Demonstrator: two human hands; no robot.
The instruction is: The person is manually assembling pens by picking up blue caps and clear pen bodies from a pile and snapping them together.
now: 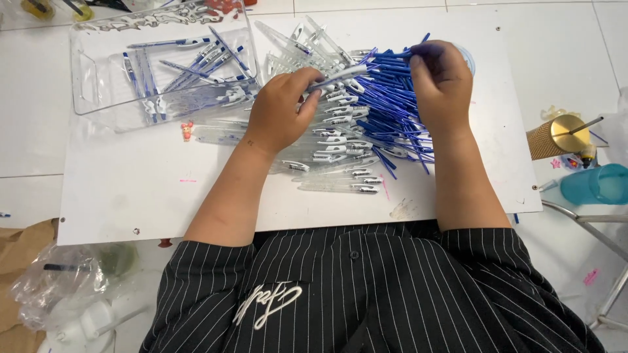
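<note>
Holding a clear pen barrel (339,77) in my left hand (282,110), I have my thumb and fingers (313,98) closed around its near end, so that it points up and to the right, toward my right hand (441,82). Its long axis runs on a shallow slant from my left fingertips across the gap between the two hands, and its free end stops just short of the blue refills (392,104) that lie fanned out under and beside my right hand. My right hand is the nearer one to those refills: its fingers are curled and pinched together at the top of the fan, and they seem to be closed on a single thin blue refill (396,55) that lies roughly level and points left, toward the barrel's open end, though I cannot tell for sure whether they grip one refill or only press on the pile. Between and below my hands a heap of clear barrels (340,144) with white clips lies on the white board (131,196) that serves as my desk, most of them lying side by side with their long axes running left to right. At the far left corner of the board a clear plastic tray (98,72) holds pens with blue refills inside (196,65), well apart from both hands. Off the board to my right stand a gold-topped cup (556,136) and a teal cup (598,184).
</note>
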